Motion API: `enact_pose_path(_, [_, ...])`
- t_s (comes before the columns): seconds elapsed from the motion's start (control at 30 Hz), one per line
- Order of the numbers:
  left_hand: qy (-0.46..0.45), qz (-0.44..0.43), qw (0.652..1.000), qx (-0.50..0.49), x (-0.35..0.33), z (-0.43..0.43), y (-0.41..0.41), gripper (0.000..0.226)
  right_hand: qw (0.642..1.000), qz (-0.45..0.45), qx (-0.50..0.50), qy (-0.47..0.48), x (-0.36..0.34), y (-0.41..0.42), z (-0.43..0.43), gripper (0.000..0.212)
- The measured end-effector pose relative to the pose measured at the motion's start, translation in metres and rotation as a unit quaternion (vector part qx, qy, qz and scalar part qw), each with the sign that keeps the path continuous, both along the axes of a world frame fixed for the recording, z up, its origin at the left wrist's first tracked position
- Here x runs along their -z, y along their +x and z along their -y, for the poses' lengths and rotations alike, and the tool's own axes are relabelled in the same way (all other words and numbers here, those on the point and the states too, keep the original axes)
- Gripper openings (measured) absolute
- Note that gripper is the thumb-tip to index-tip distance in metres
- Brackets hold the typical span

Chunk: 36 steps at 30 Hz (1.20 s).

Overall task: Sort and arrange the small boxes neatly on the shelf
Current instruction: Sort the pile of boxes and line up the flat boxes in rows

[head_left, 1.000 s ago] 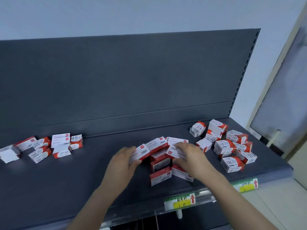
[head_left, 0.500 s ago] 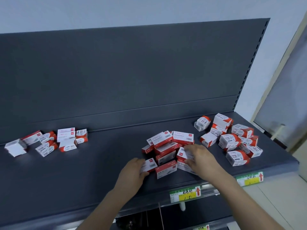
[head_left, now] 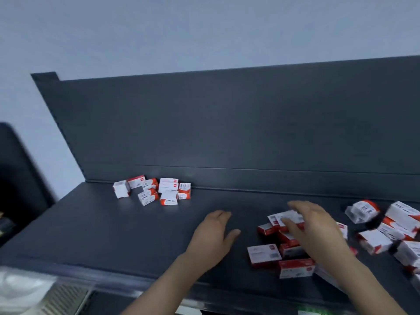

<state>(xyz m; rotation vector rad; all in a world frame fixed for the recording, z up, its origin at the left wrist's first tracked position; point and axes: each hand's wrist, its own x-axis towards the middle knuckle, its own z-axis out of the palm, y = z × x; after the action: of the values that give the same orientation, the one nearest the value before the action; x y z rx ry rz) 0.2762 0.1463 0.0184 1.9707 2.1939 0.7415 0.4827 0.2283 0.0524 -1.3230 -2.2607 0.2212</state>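
**A:** Small boxes (head_left: 264, 254), red and white, lie in three lots on the shelf (head_left: 113, 235). There is a loose cluster (head_left: 169, 188) at ten o'clock against the back panel (head_left: 227, 121), a jumbled pile (head_left: 289, 238) at four o'clock, and a heap (head_left: 400, 214) at three o'clock that runs out of view.

**B:** And the hands?

**A:** Left hand (head_left: 213, 233) is released, with fingers straight over bare shelf at the pile's nine o'clock, and it carries nothing. Right hand (head_left: 318, 235) is spread across the pile's top. A white box (head_left: 287, 217) sits between its thumb and fingers, but blur hides any grasp, so I cannot tell.

**B:** What could go wrong?

**A:** I'd watch the front box (head_left: 296, 268) at the pile's six o'clock. It lies close to the shelf's lip, and the right forearm passes just beside it, so a careless sweep could push it over the edge. The pile is also stacked crookedly, so lifting one box from the top may topple its neighbours. And since all three lots look alike in colour, kinds could get mixed if the boxes are grabbed in a hurry.
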Motion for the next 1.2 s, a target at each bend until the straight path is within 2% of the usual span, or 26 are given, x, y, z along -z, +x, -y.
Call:
enact_pose_path(0.13, [0.007,-0.011,0.999,-0.043,-0.006,0.010,-0.051,0.055,0.997,0.048,-0.055,-0.021,-0.012,-0.060,0.000,0.052])
enact_pose_path(0.43, [-0.005,0.004,0.994,-0.114,0.005,0.015,-0.215,0.047,0.984,0.089,-0.142,-0.057,0.015,-0.243,0.008,0.048])
enact_pose_path(0.6, [-0.013,0.060,0.992,-0.109,0.018,0.006,-0.274,0.050,0.981,0.129,-0.111,-0.090,0.035,-0.323,0.008,0.047])
enact_pose_path(0.77, [-0.037,0.054,0.993,-0.103,0.028,-0.014,-0.293,0.050,0.981,0.157,-0.060,-0.099,0.044,-0.354,0.000,0.055])
enact_pose_path(1.03, [-0.067,0.017,0.993,-0.100,0.041,-0.039,-0.292,0.062,0.974,0.209,-0.052,-0.074,0.056,-0.361,-0.006,0.045])
enact_pose_path(1.2, [-0.048,0.004,0.995,-0.083,0.048,-0.040,-0.292,0.061,0.970,0.225,-0.056,-0.074,0.059,-0.358,-0.002,0.049])
